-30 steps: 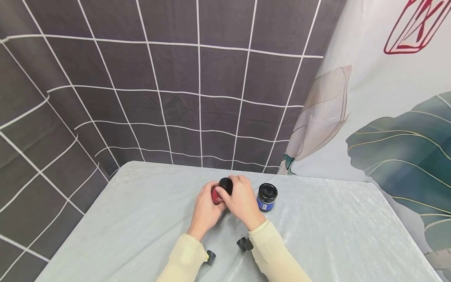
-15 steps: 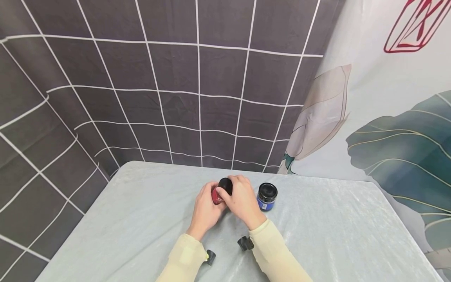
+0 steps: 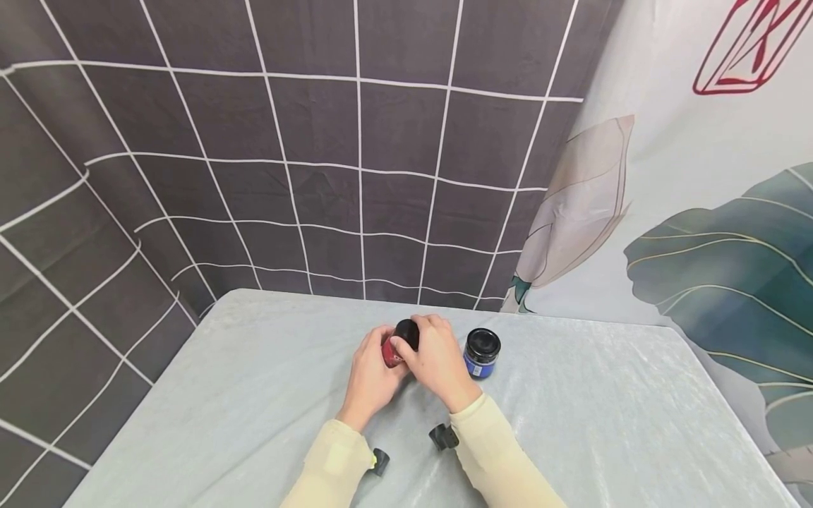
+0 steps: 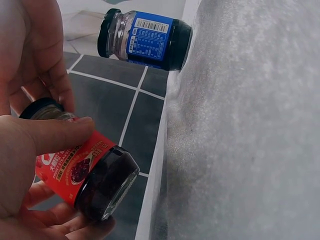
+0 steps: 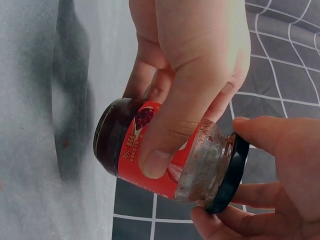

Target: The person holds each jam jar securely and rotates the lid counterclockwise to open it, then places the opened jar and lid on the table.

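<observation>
A glass jar with a red label, dark contents and a black lid is tilted and lifted off the table. My left hand grips its body, the thumb lying across the label in both wrist views. Fingers of my right hand hold the lid around its rim, which sits on the jar's neck. A second jar, with a blue label and black lid, stands upright just right of my right hand. Its barcode faces the left wrist view.
A pale grey cloth covers the table. Behind it hangs a dark curtain with a white grid, and a leaf-patterned curtain is at the right. Small black devices are strapped at both wrists.
</observation>
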`<control>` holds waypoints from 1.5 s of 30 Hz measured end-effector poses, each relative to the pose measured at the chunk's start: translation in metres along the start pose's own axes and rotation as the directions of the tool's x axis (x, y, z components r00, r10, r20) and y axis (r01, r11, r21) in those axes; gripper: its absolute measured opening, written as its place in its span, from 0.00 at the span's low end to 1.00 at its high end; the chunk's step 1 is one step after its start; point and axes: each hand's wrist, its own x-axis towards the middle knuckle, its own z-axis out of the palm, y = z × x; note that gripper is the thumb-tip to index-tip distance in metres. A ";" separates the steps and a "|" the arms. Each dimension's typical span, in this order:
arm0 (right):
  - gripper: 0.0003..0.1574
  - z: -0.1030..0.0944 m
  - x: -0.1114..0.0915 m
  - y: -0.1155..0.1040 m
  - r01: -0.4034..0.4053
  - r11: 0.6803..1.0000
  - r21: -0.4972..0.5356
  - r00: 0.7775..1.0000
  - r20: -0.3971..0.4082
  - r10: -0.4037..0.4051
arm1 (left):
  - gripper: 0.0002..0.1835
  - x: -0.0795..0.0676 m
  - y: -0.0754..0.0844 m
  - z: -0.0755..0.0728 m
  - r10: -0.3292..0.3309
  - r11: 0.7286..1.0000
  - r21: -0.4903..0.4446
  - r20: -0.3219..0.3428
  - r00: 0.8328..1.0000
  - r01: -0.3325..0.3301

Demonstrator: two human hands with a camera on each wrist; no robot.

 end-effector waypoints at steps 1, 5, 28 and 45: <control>0.30 0.000 0.000 0.000 0.001 1.000 -0.001 1.000 0.000 -0.001 | 0.27 0.000 0.000 0.000 -0.001 1.000 0.000 0.002 1.000 0.001; 0.30 -0.001 0.000 0.000 0.008 1.000 -0.003 1.000 0.003 -0.008 | 0.28 0.001 -0.001 0.001 -0.003 1.000 0.004 0.002 1.000 0.003; 0.30 -0.004 0.001 -0.002 0.040 0.999 -0.011 0.999 0.022 -0.040 | 0.28 0.002 0.000 -0.002 0.000 1.000 0.008 0.006 1.000 0.000; 0.29 -0.003 0.002 -0.001 0.060 0.998 -0.018 0.998 0.032 -0.060 | 0.28 0.001 -0.002 -0.002 -0.014 1.000 0.010 0.007 1.000 0.014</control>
